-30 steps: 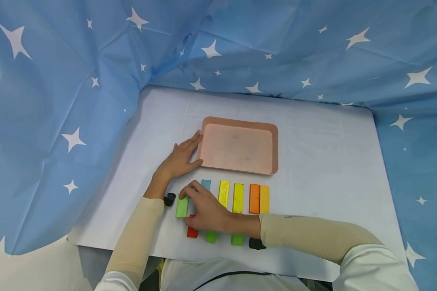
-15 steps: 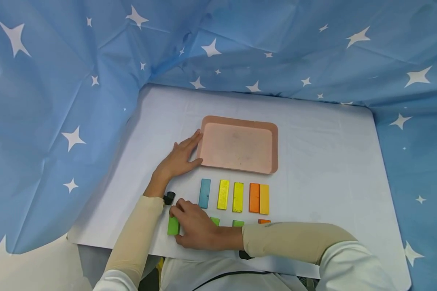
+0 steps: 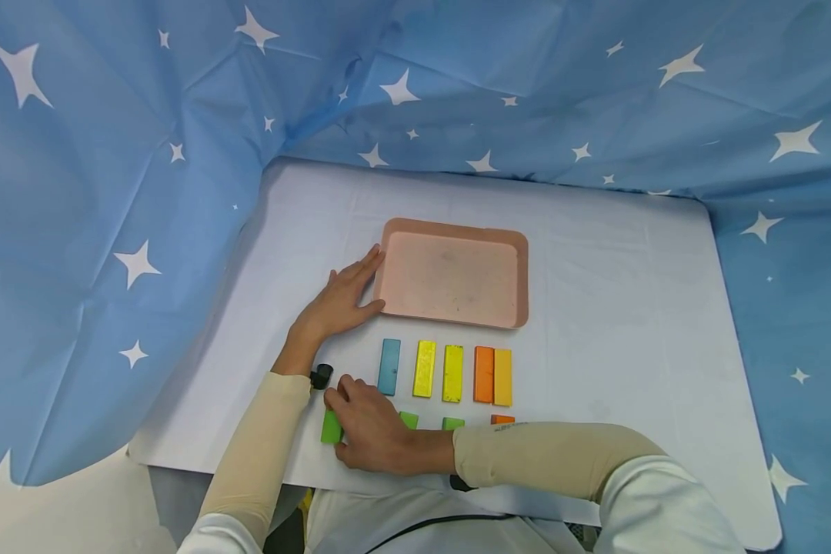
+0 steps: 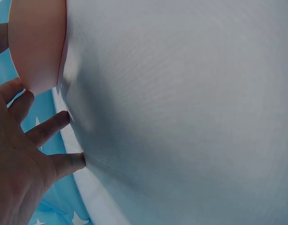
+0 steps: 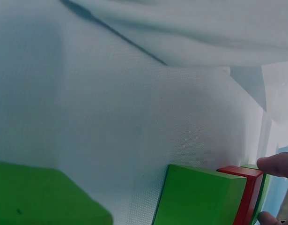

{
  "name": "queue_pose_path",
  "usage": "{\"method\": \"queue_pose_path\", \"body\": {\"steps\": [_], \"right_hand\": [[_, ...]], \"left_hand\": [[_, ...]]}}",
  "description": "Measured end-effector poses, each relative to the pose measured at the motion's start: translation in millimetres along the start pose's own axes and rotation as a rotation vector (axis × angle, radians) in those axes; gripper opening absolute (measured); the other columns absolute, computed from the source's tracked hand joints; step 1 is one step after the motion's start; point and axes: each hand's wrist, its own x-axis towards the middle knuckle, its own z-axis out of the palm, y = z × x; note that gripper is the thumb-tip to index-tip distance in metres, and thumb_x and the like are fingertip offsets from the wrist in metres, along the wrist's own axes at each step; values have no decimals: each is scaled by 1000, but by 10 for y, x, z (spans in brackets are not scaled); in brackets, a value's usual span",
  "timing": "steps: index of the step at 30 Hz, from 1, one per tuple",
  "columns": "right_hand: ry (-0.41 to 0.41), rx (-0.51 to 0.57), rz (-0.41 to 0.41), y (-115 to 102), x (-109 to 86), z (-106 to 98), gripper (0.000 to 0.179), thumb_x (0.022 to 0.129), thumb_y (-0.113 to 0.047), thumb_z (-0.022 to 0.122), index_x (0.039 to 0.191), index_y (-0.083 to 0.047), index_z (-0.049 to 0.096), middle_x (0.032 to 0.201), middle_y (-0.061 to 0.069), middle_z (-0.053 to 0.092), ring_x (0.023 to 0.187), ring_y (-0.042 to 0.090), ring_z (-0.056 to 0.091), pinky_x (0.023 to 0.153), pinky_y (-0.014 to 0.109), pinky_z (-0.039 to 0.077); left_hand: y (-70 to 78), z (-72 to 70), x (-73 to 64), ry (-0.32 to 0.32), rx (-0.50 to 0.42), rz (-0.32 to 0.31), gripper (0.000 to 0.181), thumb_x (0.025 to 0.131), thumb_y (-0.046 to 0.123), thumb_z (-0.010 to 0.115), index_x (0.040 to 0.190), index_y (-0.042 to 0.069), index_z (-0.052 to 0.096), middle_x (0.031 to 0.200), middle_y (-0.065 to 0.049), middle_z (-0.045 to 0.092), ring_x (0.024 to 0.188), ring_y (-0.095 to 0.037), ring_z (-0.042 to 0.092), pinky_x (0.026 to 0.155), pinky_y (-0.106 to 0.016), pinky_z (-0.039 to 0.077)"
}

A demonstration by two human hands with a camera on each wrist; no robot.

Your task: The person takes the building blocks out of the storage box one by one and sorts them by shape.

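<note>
My left hand (image 3: 339, 302) lies at the left side of the pink tray (image 3: 524, 285). Its fingers are spread, with fingertips touching the tray wall. The left wrist view shows this hand (image 4: 22, 154) beside the tray wall (image 4: 38, 42). My right hand (image 3: 374, 431) pinches a green block (image 3: 331, 428) near the table's front edge. In the right wrist view, a fingertip (image 5: 277, 164) touches that farthest green block (image 5: 261, 199). A red block (image 5: 249, 194) is wedged between it and another green block (image 5: 197, 194). The head view hides the red block under the hand.
A blue block (image 3: 389, 368), two yellow blocks (image 3: 425, 369), an orange block (image 3: 483, 375) and a yellow-orange block (image 3: 502, 377) lie in a row before the tray. Nearer, green (image 3: 453, 424) and orange (image 3: 502, 420) ends show past the right arm. A star-patterned curtain (image 3: 526, 61) surrounds the white table (image 3: 616, 308).
My right hand has brought the green block from beside the blue one toward the front edge and slightly left. Over the last half second it has barely moved. The left hand stays put.
</note>
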Motion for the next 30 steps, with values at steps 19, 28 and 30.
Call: {"method": "queue_pose_path", "body": {"steps": [19,28,30], "right_hand": [[62,66,0,137,-65,-270,34,93,-35,78,119,-17,68,124,-1,58,102,12,53,84,18,48],[162,47,15,705,-308,-667,7,100,-24,70,104,-19,72,109,-6,66,99,9,59,90,26,55],[197,20,21,851,-389,-759,6,100,-22,71,104,-18,73,108,-7,67,98,9,60,91,27,56]], "left_hand": [[-22,-3,-19,-11,2,20,86,100,39,62,169,25,14,176,11,5,161,-27,21,122,-75,12],[-61,14,-100,-1,16,25,85,101,39,61,169,21,14,177,7,6,161,-30,23,121,-76,14],[-72,28,-123,4,27,21,84,101,40,60,169,21,14,177,6,7,161,-30,23,121,-76,14]]}}
